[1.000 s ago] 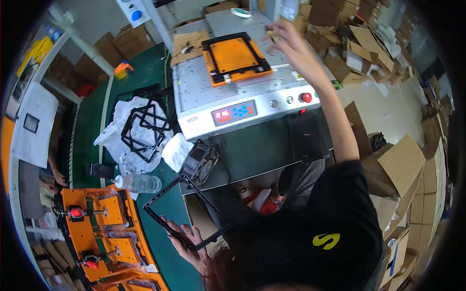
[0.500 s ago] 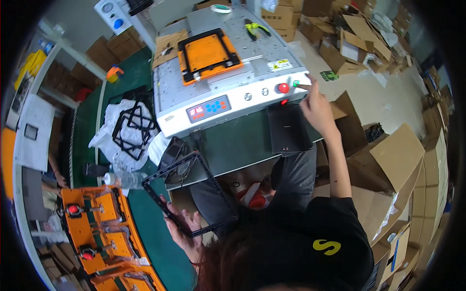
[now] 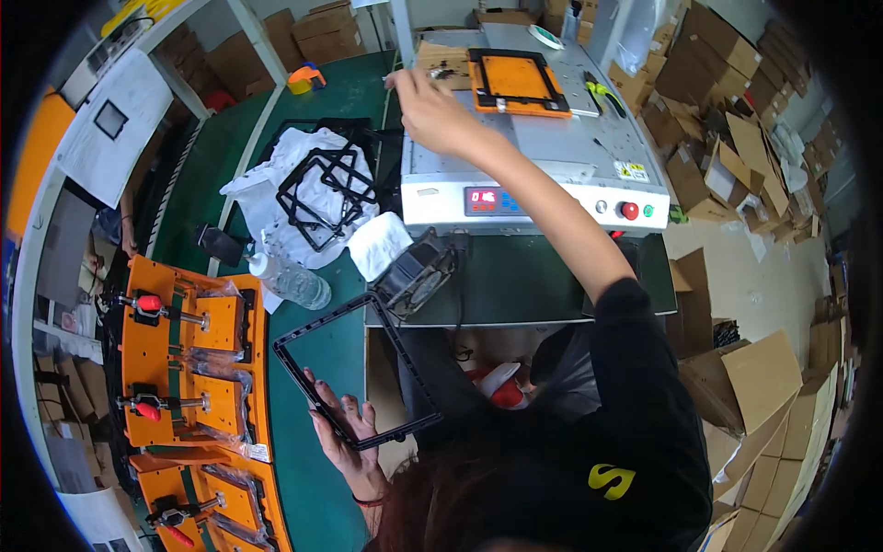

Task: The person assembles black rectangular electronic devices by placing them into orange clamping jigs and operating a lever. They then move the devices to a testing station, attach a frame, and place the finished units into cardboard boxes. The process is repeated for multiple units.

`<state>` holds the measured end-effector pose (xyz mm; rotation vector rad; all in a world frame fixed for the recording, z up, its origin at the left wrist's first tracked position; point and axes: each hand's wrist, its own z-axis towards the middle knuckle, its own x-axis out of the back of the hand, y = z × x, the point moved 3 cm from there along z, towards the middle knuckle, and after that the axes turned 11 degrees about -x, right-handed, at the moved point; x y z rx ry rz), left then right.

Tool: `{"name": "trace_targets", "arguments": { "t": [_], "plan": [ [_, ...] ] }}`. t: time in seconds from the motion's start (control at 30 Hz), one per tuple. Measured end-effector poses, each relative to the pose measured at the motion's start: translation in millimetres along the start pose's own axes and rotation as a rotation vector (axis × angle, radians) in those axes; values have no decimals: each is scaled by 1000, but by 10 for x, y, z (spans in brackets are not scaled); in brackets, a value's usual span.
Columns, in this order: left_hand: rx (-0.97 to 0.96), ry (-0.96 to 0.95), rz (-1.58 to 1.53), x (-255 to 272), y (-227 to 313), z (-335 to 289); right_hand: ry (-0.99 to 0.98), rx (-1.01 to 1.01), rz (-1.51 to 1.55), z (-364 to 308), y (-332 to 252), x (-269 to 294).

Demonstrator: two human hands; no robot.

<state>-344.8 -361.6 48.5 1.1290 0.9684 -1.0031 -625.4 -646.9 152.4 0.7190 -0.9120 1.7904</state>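
Note:
My left hand (image 3: 345,432) holds a black rectangular plastic frame (image 3: 418,373) by its lower left side, tilted above my lap. My right arm stretches across a white bench machine (image 3: 543,175). Above the machine's left edge, my right hand (image 3: 437,112) is closed with its fingers bent together; what they pinch, if anything, is hidden. Toward the back of the machine lies an orange fixture plate (image 3: 520,78) with a black frame on it. The front panel carries a lit display (image 3: 483,200), a red button (image 3: 629,211) and a green button (image 3: 648,211).
Several black frames (image 3: 322,198) lie on white cloth left of the machine. A clear bottle (image 3: 292,281) and a black fan (image 3: 418,276) stand nearer. Orange clamp fixtures (image 3: 193,359) line the left side. Green-handled pliers (image 3: 602,90) rest on the machine; cardboard boxes (image 3: 736,386) crowd the right.
My right hand has left the green button and swung left across the machine. The orange fixture plate has slid back. My view has turned left; my left hand still holds the frame.

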Motion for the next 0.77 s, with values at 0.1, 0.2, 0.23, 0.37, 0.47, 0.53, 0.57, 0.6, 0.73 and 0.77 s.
{"name": "trace_targets", "arguments": {
  "t": [0.1, 0.2, 0.23, 0.37, 0.47, 0.53, 0.57, 0.6, 0.73, 0.77],
  "plan": [
    [-39, 5, 48, 20, 91, 0, -40, -53, -242, 543, 210, -718],
    [-29, -5, 24, 190, 156, 34, -7, -61, -405, 781, 664, -1205],
    [-26, -19, 3, 230, 195, 15, -61, -76, -453, 780, 675, -1248],
    [-71, 83, 38, 301, 242, 87, -172, -141, -394, 771, 723, -1265],
    [-71, 87, 18, 241, 228, 158, -145, -115, -331, 712, 735, -1199],
    [-54, 60, -24, 201, 214, 170, -144, -119, -318, 672, 741, -1150],
    [-47, 41, -31, 181, 208, 168, -164, -137, -320, 651, 744, -1123],
    [-39, 23, -39, 166, 193, 159, -184, -156, -324, 624, 753, -1089],
    [-18, 9, -131, 65, 111, 140, -229, -206, -268, 540, 597, -963],
    [-9, 20, -193, 46, 75, 150, -253, -216, -252, 531, 567, -940]
  ]
}}
